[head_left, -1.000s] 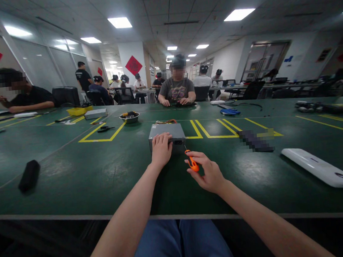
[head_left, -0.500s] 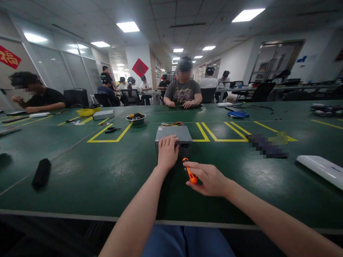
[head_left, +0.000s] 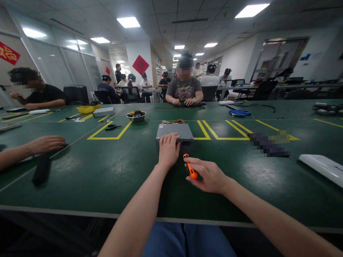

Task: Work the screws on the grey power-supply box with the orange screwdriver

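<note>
A grey metal computer power supply [head_left: 176, 133] sits on the green table in front of me, its cables bunched at the far side. My left hand [head_left: 169, 149] lies over its near top edge, fingers on the lid and thumb down by the front face. Just right of it, my right hand [head_left: 206, 173] grips an orange-and-black screwdriver [head_left: 191, 170] by the handle. The handle slants up toward the front face of the power supply, near its socket. I cannot make out the screwdriver's tip.
A metal bowl [head_left: 136, 115] with yellow-and-black items stands beyond. On the left lies a black object [head_left: 41, 170] beside another person's hand [head_left: 47, 143]. A white case [head_left: 335, 175] and a blurred dark object [head_left: 268, 144] lie right. Another person [head_left: 183, 89] sits opposite.
A neighbour's arm has reached in from the left, its hand now by the black object. My hands keep nearly the same place on the power supply and screwdriver; the view has shifted slightly.
</note>
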Available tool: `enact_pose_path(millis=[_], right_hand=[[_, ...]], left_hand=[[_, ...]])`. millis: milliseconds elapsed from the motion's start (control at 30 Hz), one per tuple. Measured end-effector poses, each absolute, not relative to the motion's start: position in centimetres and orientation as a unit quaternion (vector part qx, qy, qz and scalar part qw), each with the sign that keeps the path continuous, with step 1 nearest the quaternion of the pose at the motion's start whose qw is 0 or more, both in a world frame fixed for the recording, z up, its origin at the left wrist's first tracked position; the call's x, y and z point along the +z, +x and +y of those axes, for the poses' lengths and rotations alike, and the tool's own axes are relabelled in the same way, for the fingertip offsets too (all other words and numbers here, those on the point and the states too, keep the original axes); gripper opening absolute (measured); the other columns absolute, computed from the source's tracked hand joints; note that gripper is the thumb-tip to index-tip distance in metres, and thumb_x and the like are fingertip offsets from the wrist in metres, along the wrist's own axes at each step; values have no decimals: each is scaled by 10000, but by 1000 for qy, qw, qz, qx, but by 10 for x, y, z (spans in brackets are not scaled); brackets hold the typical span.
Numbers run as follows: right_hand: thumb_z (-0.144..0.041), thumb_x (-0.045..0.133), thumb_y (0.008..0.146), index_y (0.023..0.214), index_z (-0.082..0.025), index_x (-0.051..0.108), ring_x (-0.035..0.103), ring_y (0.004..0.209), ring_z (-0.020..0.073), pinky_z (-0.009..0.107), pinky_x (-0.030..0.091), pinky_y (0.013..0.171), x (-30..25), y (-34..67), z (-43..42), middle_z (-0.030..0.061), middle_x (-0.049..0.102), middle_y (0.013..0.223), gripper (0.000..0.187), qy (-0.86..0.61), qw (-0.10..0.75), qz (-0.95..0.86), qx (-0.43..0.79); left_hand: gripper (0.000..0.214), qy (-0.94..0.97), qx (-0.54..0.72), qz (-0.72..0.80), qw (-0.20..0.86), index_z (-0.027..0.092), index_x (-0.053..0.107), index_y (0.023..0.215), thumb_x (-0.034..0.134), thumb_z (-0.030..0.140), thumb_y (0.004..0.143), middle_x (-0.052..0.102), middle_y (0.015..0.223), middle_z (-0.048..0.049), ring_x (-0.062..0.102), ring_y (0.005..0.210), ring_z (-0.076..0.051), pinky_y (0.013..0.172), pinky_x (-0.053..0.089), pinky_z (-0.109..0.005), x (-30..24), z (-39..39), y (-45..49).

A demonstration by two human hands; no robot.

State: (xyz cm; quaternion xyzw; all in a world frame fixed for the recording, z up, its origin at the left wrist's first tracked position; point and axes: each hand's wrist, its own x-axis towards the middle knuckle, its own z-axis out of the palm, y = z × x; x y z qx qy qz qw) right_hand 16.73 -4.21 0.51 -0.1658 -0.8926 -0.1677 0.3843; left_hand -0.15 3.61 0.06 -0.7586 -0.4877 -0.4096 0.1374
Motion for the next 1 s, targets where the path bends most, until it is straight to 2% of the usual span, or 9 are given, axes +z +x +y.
enact_pose_path(millis=[400, 500, 633, 800, 900, 1000], right_hand=[[-316, 500, 874, 1118, -173, 412, 628, 983, 230, 313, 562, 683, 6, 165, -42, 176, 594, 1115, 297, -168, 372, -893, -191], [-346, 473, 881, 1140, -169, 456, 621, 978, 233, 319, 554, 699, 9, 163, -47, 176, 567, 1153, 314, -172, 341, -905, -187], [-280, 412, 900, 1205, -185, 479, 597, 1009, 233, 333, 534, 757, 10, 161, -52, 172, 508, 1231, 326, -177, 299, -920, -179], [-283, 493, 880, 1126, -167, 457, 630, 899, 211, 299, 545, 664, 4, 159, -52, 179, 545, 1171, 275, -180, 353, -904, -162], [-298, 532, 866, 1131, -179, 398, 605, 984, 219, 314, 552, 711, 4, 159, -52, 165, 549, 1151, 321, -190, 396, -893, -99], [-315, 483, 886, 1202, -176, 363, 566, 1055, 226, 345, 544, 774, 7, 161, -55, 165, 513, 1180, 365, -202, 382, -900, -59]], left_hand=[[229, -757, -413, -487, 138, 238, 496, 1088, 455, 217, 864, 562, 1230, -18, 451, 1192, -168, 1075, 261, -380, 0, 37, -1], [237, -757, -408, -491, 139, 238, 496, 1096, 453, 219, 864, 561, 1231, -24, 450, 1195, -178, 1074, 262, -393, 0, 37, -1], [244, -760, -405, -489, 140, 239, 496, 1096, 460, 208, 856, 563, 1228, -20, 449, 1196, -179, 1075, 263, -393, 1, 37, -1], [234, -760, -408, -487, 137, 241, 494, 1092, 457, 214, 863, 556, 1238, -14, 446, 1199, -171, 1079, 259, -382, 0, 37, -1], [230, -760, -409, -487, 138, 236, 496, 1089, 453, 211, 865, 557, 1237, -15, 446, 1198, -171, 1078, 259, -382, 0, 37, -1], [232, -759, -409, -487, 140, 236, 495, 1093, 451, 212, 866, 558, 1235, -14, 447, 1196, -167, 1077, 260, -378, 0, 36, -2]])
